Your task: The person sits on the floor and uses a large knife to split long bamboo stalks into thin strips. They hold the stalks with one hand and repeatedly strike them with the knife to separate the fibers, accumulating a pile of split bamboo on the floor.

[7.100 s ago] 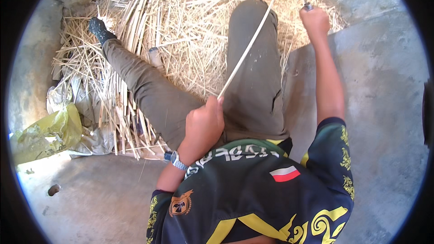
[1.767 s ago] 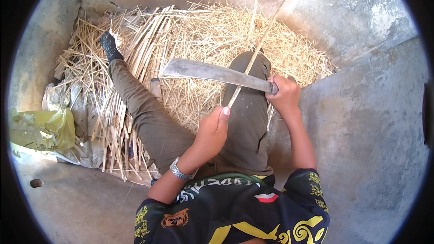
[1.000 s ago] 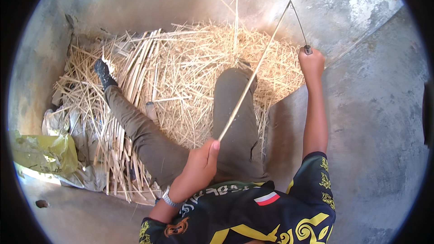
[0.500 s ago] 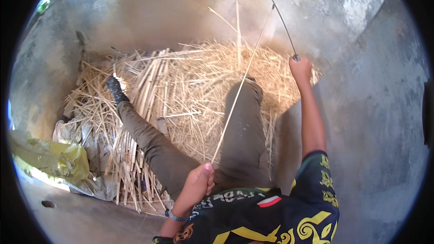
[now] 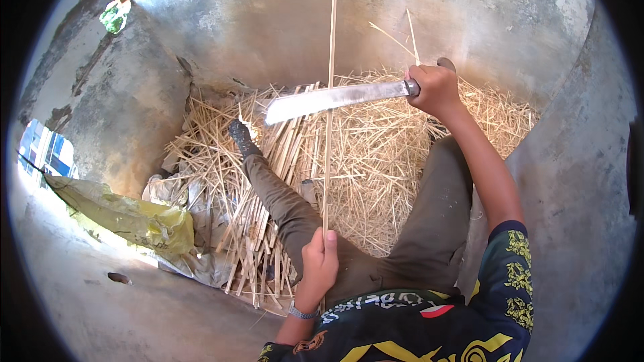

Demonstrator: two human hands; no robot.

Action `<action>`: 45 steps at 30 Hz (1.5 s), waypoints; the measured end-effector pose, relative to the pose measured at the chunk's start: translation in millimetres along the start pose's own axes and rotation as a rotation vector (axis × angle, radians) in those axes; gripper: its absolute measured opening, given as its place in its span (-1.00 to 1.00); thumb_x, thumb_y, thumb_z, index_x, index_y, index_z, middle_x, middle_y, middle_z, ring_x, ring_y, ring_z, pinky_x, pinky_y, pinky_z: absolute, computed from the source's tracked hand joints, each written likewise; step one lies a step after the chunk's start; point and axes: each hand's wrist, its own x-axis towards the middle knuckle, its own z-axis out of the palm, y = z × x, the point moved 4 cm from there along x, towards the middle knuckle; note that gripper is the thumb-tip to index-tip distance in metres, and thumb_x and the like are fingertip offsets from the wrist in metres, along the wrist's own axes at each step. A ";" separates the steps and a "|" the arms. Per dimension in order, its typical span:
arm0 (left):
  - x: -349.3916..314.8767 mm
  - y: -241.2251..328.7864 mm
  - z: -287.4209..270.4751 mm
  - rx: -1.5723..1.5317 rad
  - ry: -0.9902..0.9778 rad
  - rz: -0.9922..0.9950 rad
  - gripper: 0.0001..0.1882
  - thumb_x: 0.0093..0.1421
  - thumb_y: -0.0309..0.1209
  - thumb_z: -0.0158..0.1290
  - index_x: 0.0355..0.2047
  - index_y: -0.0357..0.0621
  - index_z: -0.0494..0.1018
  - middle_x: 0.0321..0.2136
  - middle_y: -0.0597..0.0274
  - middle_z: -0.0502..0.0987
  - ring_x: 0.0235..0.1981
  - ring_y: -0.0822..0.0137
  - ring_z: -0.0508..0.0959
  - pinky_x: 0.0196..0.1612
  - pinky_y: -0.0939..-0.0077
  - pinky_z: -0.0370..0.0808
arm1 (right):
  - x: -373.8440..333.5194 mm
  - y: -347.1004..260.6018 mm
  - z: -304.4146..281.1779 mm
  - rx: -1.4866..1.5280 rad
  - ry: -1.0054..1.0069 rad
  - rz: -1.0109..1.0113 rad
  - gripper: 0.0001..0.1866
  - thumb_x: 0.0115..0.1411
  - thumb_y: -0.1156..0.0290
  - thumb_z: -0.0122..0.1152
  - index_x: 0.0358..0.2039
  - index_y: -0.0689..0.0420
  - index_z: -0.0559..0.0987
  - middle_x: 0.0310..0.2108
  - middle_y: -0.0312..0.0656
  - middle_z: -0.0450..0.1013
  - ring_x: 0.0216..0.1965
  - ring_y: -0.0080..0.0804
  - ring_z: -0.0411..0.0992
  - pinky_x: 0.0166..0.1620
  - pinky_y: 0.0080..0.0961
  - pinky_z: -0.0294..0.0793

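Near my lap, my left hand [image 5: 320,259] is closed around the lower end of a long, thin bamboo strip [image 5: 331,40]. The strip stands nearly straight up the picture, its far tip in front of the wall. My right hand [image 5: 435,88] grips the dark handle of a machete [image 5: 342,97]. Its broad, pale blade points left and crosses in front of the strip at about mid-length; whether the two touch I cannot tell. The blade's flat side shows bright.
Pale shavings [image 5: 376,161] heap between and beyond my spread legs. Split bamboo strips [image 5: 268,228] lie in a pile at the left, by my outstretched foot. A yellow plastic sack [image 5: 161,228] sits farther left. Concrete walls [image 5: 282,27] enclose the far and right sides.
The machete has swung from pointing away, edge-on, to lying sideways across the strip. My right hand has come slightly nearer and left. The strip has turned from slanting to nearly upright.
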 end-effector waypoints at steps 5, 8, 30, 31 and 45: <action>-6.6 -4.5 1.4 0.318 0.042 0.060 -0.69 0.47 -0.31 -0.08 -0.41 -0.23 0.37 -0.64 -0.21 0.41 -0.57 -0.24 0.48 -0.52 0.05 0.40 | 2.9 65.8 49.4 -0.030 -0.332 0.474 -0.82 0.10 0.26 0.21 -0.40 0.07 0.66 -0.51 -0.16 0.60 -0.45 -0.21 0.59 -0.24 -0.25 0.51; -18.9 -27.4 22.0 0.317 0.028 0.122 -0.69 0.45 -0.31 -0.06 -0.42 -0.22 0.38 -0.62 -0.22 0.45 -0.53 -0.29 0.51 -0.50 -0.04 0.41 | -14.3 115.9 66.2 -0.035 -0.348 1.222 -0.55 0.12 0.11 0.21 -0.19 0.24 0.68 -0.28 0.06 0.64 -0.20 -0.03 0.63 -0.13 -0.18 0.56; 211.9 61.7 -28.2 -0.583 0.419 0.288 -0.65 0.52 -0.19 -0.13 -0.09 -0.22 0.50 -0.25 0.27 0.57 -0.26 0.42 0.57 -0.22 0.54 0.61 | -60.8 -101.9 45.9 1.673 -0.462 1.655 -0.50 0.09 -0.08 0.47 -0.47 0.06 0.45 -0.77 -0.51 0.12 -0.80 -0.72 0.09 -0.70 -0.65 0.13; 219.7 63.9 -16.3 -0.604 0.404 0.237 -0.64 0.52 -0.18 -0.12 -0.06 -0.22 0.51 -0.22 0.29 0.58 -0.24 0.44 0.57 -0.23 0.54 0.60 | -60.0 -106.2 51.4 1.603 -0.437 1.647 -0.46 0.08 -0.13 0.47 -0.45 0.09 0.47 -0.77 -0.51 0.13 -0.80 -0.72 0.09 -0.70 -0.66 0.13; 217.8 13.0 120.3 -0.806 0.067 -0.117 -0.60 0.43 -0.18 0.07 0.07 -0.24 0.57 -0.10 0.26 0.60 -0.16 0.54 0.49 -0.15 0.63 0.44 | -73.9 -69.8 121.2 1.692 0.108 1.736 -0.78 0.24 0.33 0.39 -0.38 0.13 0.51 -0.68 -0.45 0.22 -0.71 -0.61 0.19 -0.59 -0.54 0.25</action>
